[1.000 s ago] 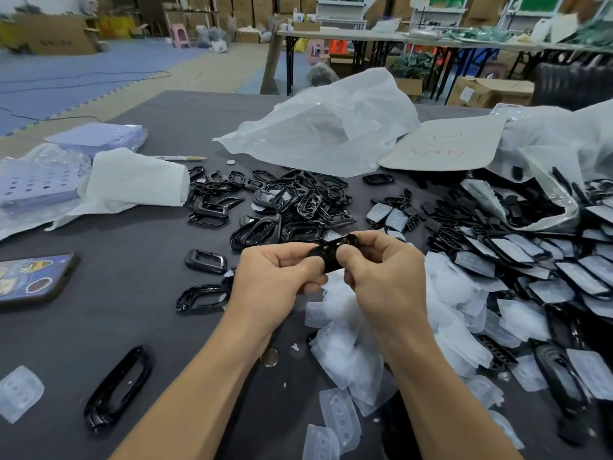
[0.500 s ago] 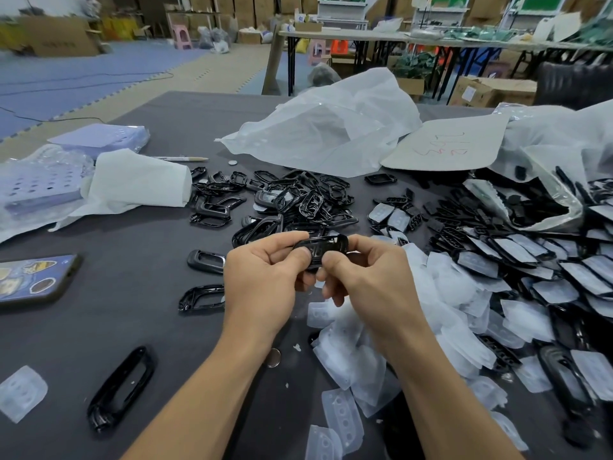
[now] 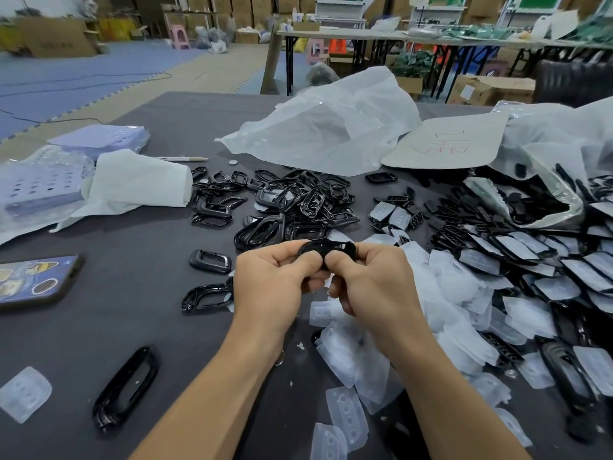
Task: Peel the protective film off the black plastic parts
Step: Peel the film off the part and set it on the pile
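Cardboard boxes [image 3: 56, 38] and folding tables [image 3: 365, 36] line the warehouse floor across the top of the frame, behind a dark grey worktop [image 3: 139, 313] where a person strips film from black plastic parts. At right, a spread of film-covered parts [image 3: 530, 260] awaits attention. A drift of discarded film [image 3: 447, 293] lies at lower centre-right beside the forearms, and a heap of bare glossy frames [image 3: 292, 204] sits at centre, beyond the hands. The left hand [image 3: 275, 280] and right hand [image 3: 371, 280] meet just above frame centre, both pinching one black part [image 3: 326, 249] between thumb and curled fingers, clear of the worktop. Half a second earlier the part lay more open to the camera, across the fingertips; now the two thumbs have closed in side by side over its near edge and hide most of it. That suggests the hands are hunting for, or starting to lift, an edge of film. Whether film remains on this piece cannot be told. Judging by the piles, the job is partway through, with many covered parts left.
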The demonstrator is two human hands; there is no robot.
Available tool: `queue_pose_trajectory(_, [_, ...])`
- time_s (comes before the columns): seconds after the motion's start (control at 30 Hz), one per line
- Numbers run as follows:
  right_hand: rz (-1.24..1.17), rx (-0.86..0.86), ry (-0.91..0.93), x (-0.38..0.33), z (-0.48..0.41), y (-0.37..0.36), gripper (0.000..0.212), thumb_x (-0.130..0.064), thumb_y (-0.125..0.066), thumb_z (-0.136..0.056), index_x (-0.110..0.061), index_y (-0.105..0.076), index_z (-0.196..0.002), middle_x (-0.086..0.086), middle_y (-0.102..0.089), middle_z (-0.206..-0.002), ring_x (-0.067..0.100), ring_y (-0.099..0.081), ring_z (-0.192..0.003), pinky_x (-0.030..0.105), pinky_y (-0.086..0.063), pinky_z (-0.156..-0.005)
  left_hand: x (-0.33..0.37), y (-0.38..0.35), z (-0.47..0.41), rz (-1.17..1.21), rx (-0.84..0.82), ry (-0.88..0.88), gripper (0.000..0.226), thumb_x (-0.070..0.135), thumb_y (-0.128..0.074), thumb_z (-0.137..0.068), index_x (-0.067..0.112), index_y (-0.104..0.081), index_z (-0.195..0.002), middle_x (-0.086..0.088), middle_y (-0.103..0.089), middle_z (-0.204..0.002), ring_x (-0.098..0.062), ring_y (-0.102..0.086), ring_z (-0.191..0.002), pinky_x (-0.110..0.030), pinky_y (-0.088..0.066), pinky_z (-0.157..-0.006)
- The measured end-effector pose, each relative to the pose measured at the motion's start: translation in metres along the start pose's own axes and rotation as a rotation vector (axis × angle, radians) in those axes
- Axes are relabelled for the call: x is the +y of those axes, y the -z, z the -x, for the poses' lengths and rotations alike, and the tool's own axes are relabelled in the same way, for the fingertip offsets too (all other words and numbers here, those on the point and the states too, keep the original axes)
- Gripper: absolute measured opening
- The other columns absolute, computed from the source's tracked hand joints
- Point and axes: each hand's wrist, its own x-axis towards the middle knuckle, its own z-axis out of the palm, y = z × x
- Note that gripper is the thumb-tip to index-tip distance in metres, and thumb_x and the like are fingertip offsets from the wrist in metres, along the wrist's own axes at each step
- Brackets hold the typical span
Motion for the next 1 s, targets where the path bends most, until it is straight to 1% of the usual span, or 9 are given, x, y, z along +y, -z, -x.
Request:
queue_pose_trajectory(0.23, [0.302,0.394,0.199,0.007,-0.012,0.027,0.015,-0.019,-0.063,-0.096,-0.028,-0.073,-0.090,-0.007,-0.071,-0.069,0.008,-0.057,-0.055,0.030,-0.044,-0.058,0.002,0.005,-0.009,0.054,0.142,0.052,0.028,-0.006,-0.065,-0.094,0.014,-0.081,-0.080,-0.008,-0.078,-0.074,-0.014,-0.068,-0.055,-0.020,-0.055,-0.053])
queue_pose_trajectory(0.33, [0.744,0.293,0.168,0.010,-0.012,0.031,0.026,-0.026,-0.067,-0.091,-0.032,-0.072,-0.116,-0.008,-0.067,-0.100,0.018,-0.058,-0.110,0.035,-0.043,-0.095,0.002,0.010,-0.011,0.019,0.141,0.067,0.029,-0.002,-0.059,-0.098,0.012,-0.079,-0.083,-0.010,-0.074,-0.069,-0.016,-0.060,-0.050,-0.022,-0.051,-0.047])
queue_pose_trajectory(0.4, [1.018,0.201,0.137,0.012,-0.012,0.026,0.035,-0.040,-0.065,-0.093,-0.034,-0.067,-0.127,-0.008,-0.066,-0.124,0.020,-0.045,-0.125,0.037,-0.028,-0.105,0.002,0.010,-0.012,-0.013,0.136,0.064,0.027,0.001,-0.055,-0.100,0.010,-0.075,-0.084,-0.009,-0.069,-0.063,-0.017,-0.057,-0.047,-0.024,-0.048,-0.043])
queue_pose_trajectory(0.47, [1.092,0.173,0.149,0.014,-0.012,0.023,0.032,-0.043,-0.065,-0.092,-0.034,-0.069,-0.123,-0.011,-0.067,-0.123,0.018,-0.044,-0.125,0.035,-0.023,-0.103,0.001,0.009,-0.013,-0.032,0.123,0.066,0.025,0.004,-0.054,-0.102,0.009,-0.072,-0.086,-0.008,-0.070,-0.063,-0.018,-0.061,-0.048,-0.024,-0.050,-0.044])
queue_pose_trajectory(0.57, [0.937,0.283,0.225,0.016,-0.011,0.025,0.002,-0.032,-0.076,-0.086,-0.033,-0.075,-0.085,-0.014,-0.063,-0.084,0.016,-0.049,-0.115,0.025,-0.017,-0.094,0.001,0.008,-0.014,-0.033,0.093,0.075,0.022,0.007,-0.058,-0.102,0.008,-0.073,-0.086,-0.007,-0.078,-0.073,-0.017,-0.072,-0.056,-0.023,-0.056,-0.048])
queue_pose_trajectory(0.6, [0.929,0.302,0.226,0.016,-0.012,0.024,0.011,-0.029,-0.077,-0.084,-0.033,-0.072,-0.076,-0.017,-0.056,-0.077,0.016,-0.050,-0.113,0.022,-0.015,-0.090,0.001,0.007,-0.014,-0.027,0.084,0.076,0.021,0.007,-0.060,-0.102,0.008,-0.074,-0.085,-0.006,-0.079,-0.074,-0.017,-0.074,-0.058,-0.022,-0.056,-0.049])
queue_pose_trajectory(0.8, [1.063,0.158,0.221,0.015,-0.012,0.023,0.022,-0.046,-0.072,-0.086,-0.035,-0.071,-0.106,-0.019,-0.065,-0.119,0.014,-0.046,-0.126,0.028,-0.015,-0.105,-0.006,0.008,-0.015,-0.071,0.067,0.074,0.015,0.008,-0.069,-0.097,0.012,-0.077,-0.085,-0.007,-0.079,-0.074,-0.013,-0.073,-0.059,-0.020,-0.057,-0.053])
queue_pose_trajectory(0.9, [0.991,0.200,0.239,0.013,-0.012,0.021,0.006,-0.034,-0.073,-0.088,-0.035,-0.069,-0.084,-0.018,-0.061,-0.098,0.012,-0.049,-0.118,0.019,-0.011,-0.097,-0.008,0.009,-0.015,-0.110,0.068,0.066,0.013,0.010,-0.074,-0.094,0.015,-0.080,-0.083,-0.007,-0.079,-0.074,-0.011,-0.071,-0.058,-0.019,-0.056,-0.053])
queue_pose_trajectory(1.0, [0.920,0.244,0.248,0.014,-0.012,0.021,0.020,-0.025,-0.068,-0.092,-0.033,-0.065,-0.074,-0.015,-0.058,-0.088,0.014,-0.049,-0.112,0.016,-0.012,-0.092,-0.008,0.011,-0.016,-0.171,0.065,0.046,0.018,0.014,-0.079,-0.090,0.023,-0.084,-0.076,-0.005,-0.080,-0.076,-0.011,-0.069,-0.060,-0.021,-0.055,-0.056])
